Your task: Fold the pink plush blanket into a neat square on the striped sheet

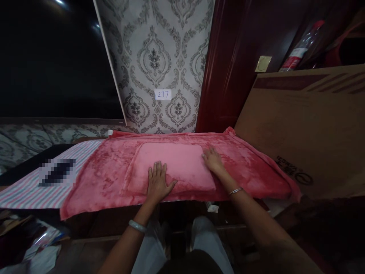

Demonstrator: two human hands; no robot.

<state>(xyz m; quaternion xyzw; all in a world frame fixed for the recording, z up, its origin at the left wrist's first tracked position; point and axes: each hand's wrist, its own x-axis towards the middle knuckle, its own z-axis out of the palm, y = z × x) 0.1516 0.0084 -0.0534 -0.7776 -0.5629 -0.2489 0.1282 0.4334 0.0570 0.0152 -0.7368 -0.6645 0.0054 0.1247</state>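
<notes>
A pink plush blanket (99, 175) lies spread over the long surface before me. On its middle rests a lighter pink, rectangular padded piece (176, 163), like a small pillow or a folded plush cloth; I cannot tell which. My left hand (158, 182) lies flat on its front left part, fingers spread and pointing away from me. My right hand (213, 160) is at its right edge, palm down, with the fingers stretched over the edge and the blanket beside it. Neither hand grips anything.
A striped cloth (88, 152) extends left from under the blanket, with a blurred patch on it. A large dark screen (57, 61) stands behind at left. On the right leans a big cardboard box (308, 125), with a plastic bottle (299, 51) behind its top edge.
</notes>
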